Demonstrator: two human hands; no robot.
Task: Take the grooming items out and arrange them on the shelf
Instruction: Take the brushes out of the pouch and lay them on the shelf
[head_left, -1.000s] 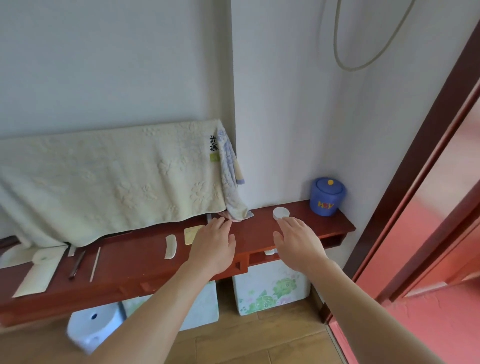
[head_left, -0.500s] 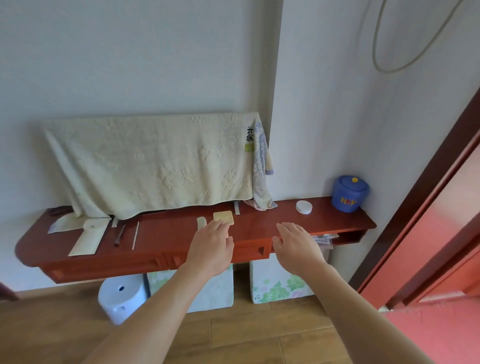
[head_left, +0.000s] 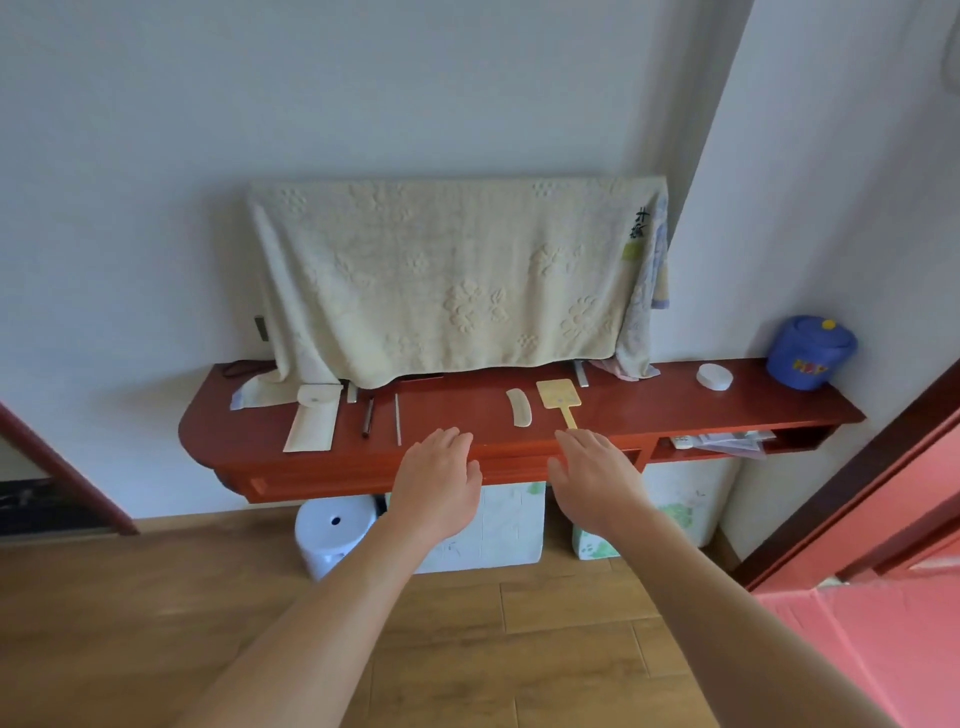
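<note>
A: What are the hands doing?

B: Both are empty. The left hand (head_left: 439, 478) and the right hand (head_left: 592, 475) hover palm-down at the front edge of the shelf (head_left: 452, 410). Their fingers are straight and a little spread, and they grip nothing.

A: Does the right one touch anything?

B: Its fingertips lie just by the handle end of a yellow paddle (head_left: 558, 394). I cannot tell whether they touch it.

A: What lies out on the shelf?

B: A curved comb (head_left: 519, 408) lies just left of the paddle. Further left a pen (head_left: 368, 415), a thin stick (head_left: 398, 426) and a flat white case (head_left: 313, 423) lie side by side without touching. Well off to the right, a round white tin (head_left: 715, 375) sits near a blue pot (head_left: 810, 353).

A: Neatly?

B: Roughly in a row, with a bare stretch in front of the left hand. A towel (head_left: 447, 280) hangs behind and hides the back of the shelf.

A: How far along, then?

B: Late, I judge. Several items lie on the shelf and neither hand carries one. I cannot see where they come from. The panel (head_left: 322, 475) below may be a drawer, and the cubby (head_left: 800, 441) on the right shows only papers (head_left: 727, 441). What is left is probably straightening, or some item out of sight.
</note>
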